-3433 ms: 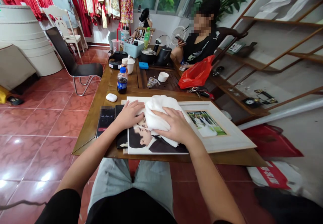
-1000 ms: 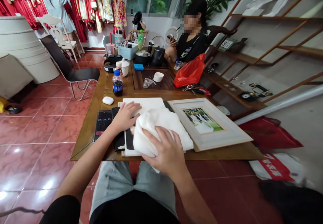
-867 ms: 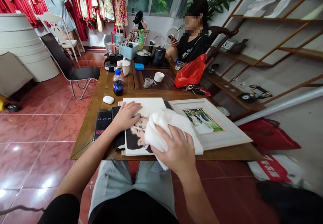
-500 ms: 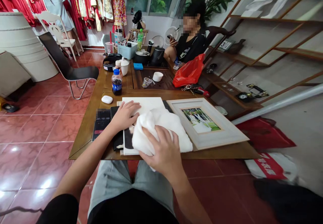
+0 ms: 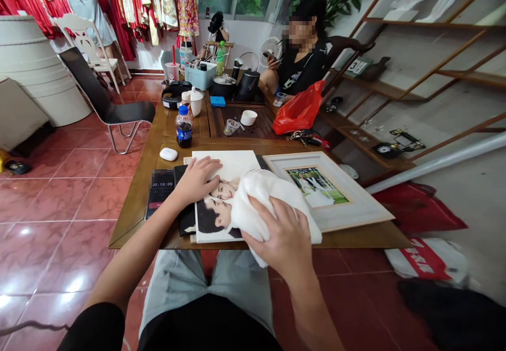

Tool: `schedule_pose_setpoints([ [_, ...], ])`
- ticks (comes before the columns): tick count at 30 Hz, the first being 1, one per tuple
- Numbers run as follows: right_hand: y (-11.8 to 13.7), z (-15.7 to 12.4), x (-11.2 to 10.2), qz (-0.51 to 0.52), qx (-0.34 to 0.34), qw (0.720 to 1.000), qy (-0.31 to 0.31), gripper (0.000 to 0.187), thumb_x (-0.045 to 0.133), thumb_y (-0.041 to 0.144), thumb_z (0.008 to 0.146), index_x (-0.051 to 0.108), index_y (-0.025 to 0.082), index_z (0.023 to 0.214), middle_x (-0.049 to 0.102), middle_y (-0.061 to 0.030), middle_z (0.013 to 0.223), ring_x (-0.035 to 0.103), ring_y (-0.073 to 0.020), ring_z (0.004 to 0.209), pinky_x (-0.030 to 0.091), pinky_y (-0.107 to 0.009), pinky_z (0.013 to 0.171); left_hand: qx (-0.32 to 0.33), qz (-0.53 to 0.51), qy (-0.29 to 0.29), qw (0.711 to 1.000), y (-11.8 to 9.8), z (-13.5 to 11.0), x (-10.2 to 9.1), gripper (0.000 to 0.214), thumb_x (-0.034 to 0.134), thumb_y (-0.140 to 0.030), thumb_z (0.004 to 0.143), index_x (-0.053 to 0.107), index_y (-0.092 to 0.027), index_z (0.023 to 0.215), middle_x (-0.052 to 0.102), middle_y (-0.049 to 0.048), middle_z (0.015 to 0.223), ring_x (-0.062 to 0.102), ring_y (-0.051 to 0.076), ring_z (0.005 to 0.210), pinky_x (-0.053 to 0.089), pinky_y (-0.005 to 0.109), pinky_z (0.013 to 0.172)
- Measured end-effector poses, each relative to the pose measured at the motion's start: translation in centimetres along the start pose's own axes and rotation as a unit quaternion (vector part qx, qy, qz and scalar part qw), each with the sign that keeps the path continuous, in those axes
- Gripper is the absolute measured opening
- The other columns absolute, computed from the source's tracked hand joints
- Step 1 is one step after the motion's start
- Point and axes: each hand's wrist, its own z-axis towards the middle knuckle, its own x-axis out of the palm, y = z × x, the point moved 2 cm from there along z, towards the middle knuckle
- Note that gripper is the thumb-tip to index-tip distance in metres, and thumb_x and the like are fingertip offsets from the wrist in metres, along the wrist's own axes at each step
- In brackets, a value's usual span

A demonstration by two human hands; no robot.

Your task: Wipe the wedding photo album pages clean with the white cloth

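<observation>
Wedding portrait print (image 5: 219,211), mounted on a white board, is laid flat on the tabletop (image 5: 134,219), close to the edge nearest the wearer. Two faces are shown side by side at its left, one dark-haired head above a dark suit collar and a lighter face just beyond it. A bare white area is seen towards the far edge, and the right part is hidden. The heads are directed towards the left side of the tabletop, so the top of the picture points left rather than away from the wearer. The board's edges lie nearly square to the tabletop's near edge, but its long axis cannot be told because its right end is covered. The left hand (image 5: 196,181) is held open and palm down on the board's left part, with nothing gripped. A bunched white cloth (image 5: 269,214) is held under the curled fingers of the right hand (image 5: 282,237) and pressed onto the print's right part. The cloth also reaches a framed wedding photo (image 5: 356,206), which lies just to the right at a slant. A black wallet (image 5: 185,224) is seen under the board's left edge, and a phone showing a timer (image 5: 161,193) lies just beyond it.
</observation>
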Motion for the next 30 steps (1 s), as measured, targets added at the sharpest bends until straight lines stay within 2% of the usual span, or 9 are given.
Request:
schedule_pose_setpoints([
  [3, -0.9, -0.3, -0.2, -0.021, 0.032, 0.999, -0.008, 0.050, 0.059, 0.045, 0.093, 0.062, 0.024, 0.139, 0.063, -0.0138, 0.124, 0.059, -0.0329, 0.115, 0.040, -0.045, 0.095, -0.002, 0.001, 0.001, 1.000, 0.0, 0.0, 0.0, 0.043, 0.050, -0.031, 0.098, 0.059, -0.026, 0.140, 0.054, 0.0027, 0.156, 0.037, 0.026, 0.153, 0.014, 0.055, 0.131],
  [5, -0.6, -0.3, -0.3, -0.027, 0.024, 0.999, -0.010, 0.051, 0.059, 0.046, 0.093, 0.062, 0.024, 0.139, 0.063, -0.0145, 0.124, 0.059, -0.0333, 0.115, 0.040, -0.046, 0.095, -0.002, -0.001, 0.000, 1.000, 0.0, 0.0, 0.0, 0.043, 0.050, -0.031, 0.098, 0.059, -0.026, 0.140, 0.055, 0.0024, 0.156, 0.037, 0.026, 0.154, 0.014, 0.055, 0.131],
  [13, 4.5, 0.5, 0.4, 0.077, -0.084, 0.993, 0.021, 0.065, 0.069, 0.054, 0.083, 0.061, 0.028, 0.141, 0.059, -0.0158, 0.133, 0.052, -0.0378, 0.124, 0.030, -0.056, 0.107, 0.004, -0.014, 0.000, 1.000, 0.3, 0.1, -0.2, 0.041, 0.050, -0.034, 0.100, 0.060, -0.025, 0.138, 0.056, 0.0035, 0.154, 0.038, 0.026, 0.153, 0.017, 0.055, 0.129],
  [17, 5.5, 0.6, 0.6, 0.111, -0.098, 0.988, 0.036, 0.071, 0.073, 0.056, 0.079, 0.059, 0.031, 0.144, 0.059, -0.0146, 0.134, 0.052, -0.0373, 0.123, 0.029, -0.056, 0.108, 0.015, -0.021, 0.002, 1.000, 0.6, 0.2, -0.2, 0.041, 0.051, -0.038, 0.101, 0.060, -0.026, 0.139, 0.057, 0.0042, 0.154, 0.039, 0.027, 0.152, 0.018, 0.055, 0.129],
  [23, 2.7, 0.0, 0.1, 0.106, -0.083, 0.990, 0.034, 0.067, 0.070, 0.053, 0.080, 0.061, 0.029, 0.142, 0.058, -0.0130, 0.133, 0.054, -0.0351, 0.122, 0.032, -0.052, 0.108, -0.001, -0.016, -0.004, 1.000, 0.4, 0.1, -0.2, 0.040, 0.050, -0.033, 0.098, 0.061, -0.027, 0.137, 0.058, 0.0032, 0.153, 0.039, 0.026, 0.152, 0.015, 0.055, 0.130],
  [30, -1.4, -1.8, -0.3, 0.039, -0.004, 0.999, -0.004, 0.056, 0.059, 0.044, 0.089, 0.060, 0.026, 0.142, 0.059, -0.0145, 0.130, 0.056, -0.0348, 0.121, 0.039, -0.050, 0.101, -0.004, -0.012, -0.001, 1.000, 0.1, 0.1, -0.4, 0.041, 0.049, -0.032, 0.098, 0.061, -0.026, 0.137, 0.058, 0.0035, 0.153, 0.039, 0.026, 0.152, 0.015, 0.055, 0.130],
])
